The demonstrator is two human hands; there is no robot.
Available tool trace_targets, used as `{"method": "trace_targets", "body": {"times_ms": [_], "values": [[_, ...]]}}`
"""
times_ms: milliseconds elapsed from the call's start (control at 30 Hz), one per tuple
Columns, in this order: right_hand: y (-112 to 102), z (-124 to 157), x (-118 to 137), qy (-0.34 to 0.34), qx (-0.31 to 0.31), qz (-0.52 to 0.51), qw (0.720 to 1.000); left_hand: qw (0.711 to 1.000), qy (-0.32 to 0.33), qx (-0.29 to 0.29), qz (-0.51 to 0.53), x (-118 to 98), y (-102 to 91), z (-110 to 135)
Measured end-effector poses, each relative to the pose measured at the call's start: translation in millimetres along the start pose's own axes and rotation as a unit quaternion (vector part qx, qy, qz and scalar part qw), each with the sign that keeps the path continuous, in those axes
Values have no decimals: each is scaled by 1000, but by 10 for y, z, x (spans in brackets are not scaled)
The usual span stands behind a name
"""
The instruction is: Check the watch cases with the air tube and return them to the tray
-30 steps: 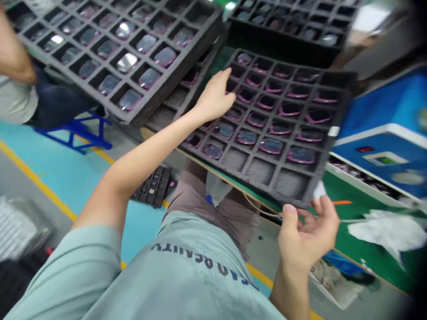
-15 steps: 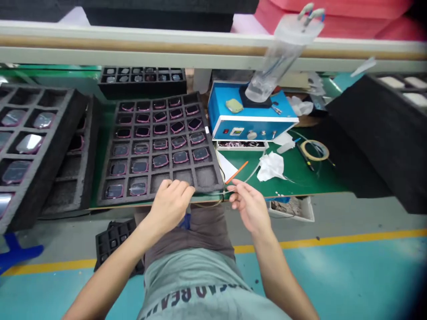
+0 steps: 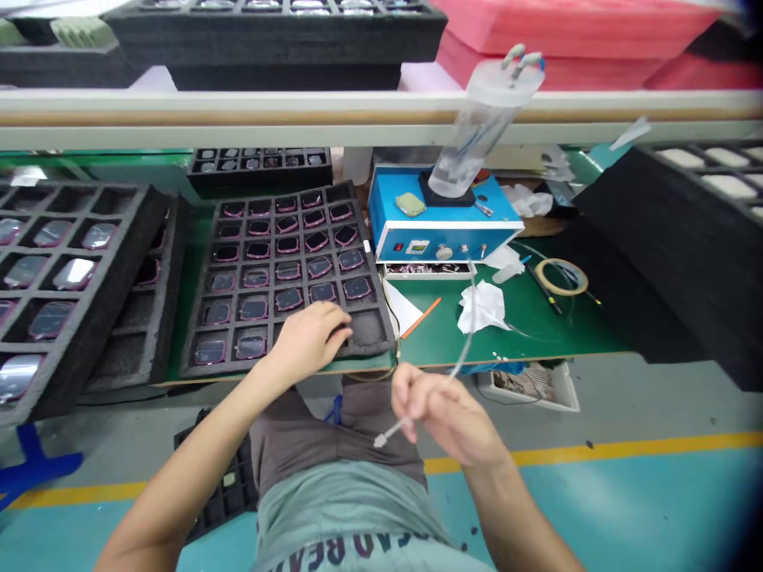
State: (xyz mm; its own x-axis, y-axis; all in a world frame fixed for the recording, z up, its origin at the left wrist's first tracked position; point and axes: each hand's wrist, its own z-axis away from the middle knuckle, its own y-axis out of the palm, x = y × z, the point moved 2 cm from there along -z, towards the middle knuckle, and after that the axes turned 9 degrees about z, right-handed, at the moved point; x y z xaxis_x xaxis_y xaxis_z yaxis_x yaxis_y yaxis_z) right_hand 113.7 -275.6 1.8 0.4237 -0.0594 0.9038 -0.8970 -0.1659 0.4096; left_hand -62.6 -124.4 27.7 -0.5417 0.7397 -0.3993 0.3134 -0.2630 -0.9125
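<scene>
My left hand (image 3: 311, 337) is over the front row of the black foam tray (image 3: 390, 338), fingers curled downward at its compartments; whether anything is between the fingertips is hidden. Several dark rectangular watch-like pieces with pink-purple frames (image 3: 289, 299) sit in the tray's compartments, and the one right of my hand is bare. My right hand (image 3: 447, 409) is just off the table's front edge, closed around a thin clear tube (image 3: 469, 338). The tube's pale tip (image 3: 381, 439) points down to the left, and its other end runs up toward the blue control box (image 3: 444, 230).
More foam trays (image 3: 128, 342) lean at the left. A clear cylinder (image 3: 462, 147) stands on the blue box. Right of the tray lie an orange stick (image 3: 421, 318), crumpled tissue (image 3: 482, 307) and a tape roll (image 3: 561, 276). A black foam stack (image 3: 673, 246) borders the right.
My right hand has moved down and toward me, with the tube and its tip now clearly visible. My left hand has shifted slightly right and up over the tray.
</scene>
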Motion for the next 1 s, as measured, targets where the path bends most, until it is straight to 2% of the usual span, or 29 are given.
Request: {"method": "trace_targets", "body": {"times_ms": [100,167,233,333,400,500,567,633,767,800,900,1000], "values": [[78,-260,60,-37,65,52,996,1000,-17,-6,-5,55,-8,-359],[11,-492,158,-81,43,105,990,1000,-22,10,1,67,-26,-571],[-132,-766,256,-147,-34,179,972,999,-28,18,16,75,-45,-715],[-381,-1167,270,-238,-177,275,915,997,-43,5,57,111,-56,-799],[-509,-1361,156,-260,-246,282,890,993,-54,-21,99,163,-45,-799],[-606,-1487,-108,-261,-305,254,880,975,-79,-77,192,276,8,-780],[-619,-1485,-259,-255,-323,254,875,955,-96,-107,259,338,65,-773],[-616,-1453,-344,-249,-325,276,869,923,-120,-127,343,364,120,-768],[-591,-1389,-343,-273,-324,326,845,799,-199,-151,547,321,167,-746],[-577,-1380,-330,-278,-326,337,838,777,-210,-156,572,303,162,-741],[-518,-1370,-315,-278,-337,355,827,759,-218,-162,591,273,135,-733],[-457,-1377,-328,-273,-347,340,830,742,-225,-152,613,278,137,-729]]}}
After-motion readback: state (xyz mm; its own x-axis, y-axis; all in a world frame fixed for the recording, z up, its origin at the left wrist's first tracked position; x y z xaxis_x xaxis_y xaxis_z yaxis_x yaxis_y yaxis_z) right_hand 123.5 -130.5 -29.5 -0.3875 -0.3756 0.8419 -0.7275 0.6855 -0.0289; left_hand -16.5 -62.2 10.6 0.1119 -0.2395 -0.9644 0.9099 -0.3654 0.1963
